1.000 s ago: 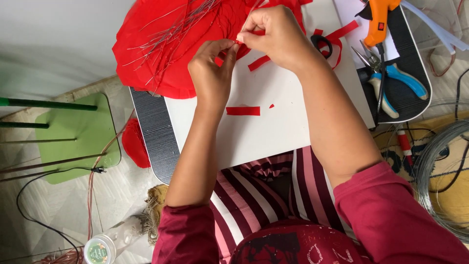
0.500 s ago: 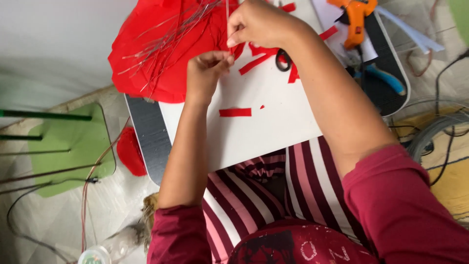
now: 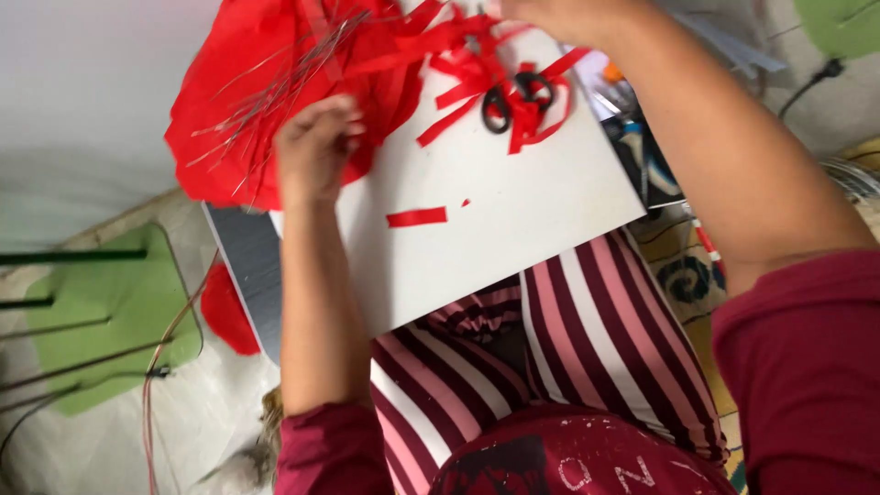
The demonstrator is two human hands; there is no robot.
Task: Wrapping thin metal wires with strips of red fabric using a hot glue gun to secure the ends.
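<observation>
Right hand (image 3: pixel 559 11) cropped at top

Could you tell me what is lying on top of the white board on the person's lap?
On the white board lie black-handled scissors amid curled red paper strips, and one loose short red strip. The scissor blades are hidden under the strips.

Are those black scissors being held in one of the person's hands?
No, the black scissors lie among red paper strips on the white board, no hand on them.
</observation>
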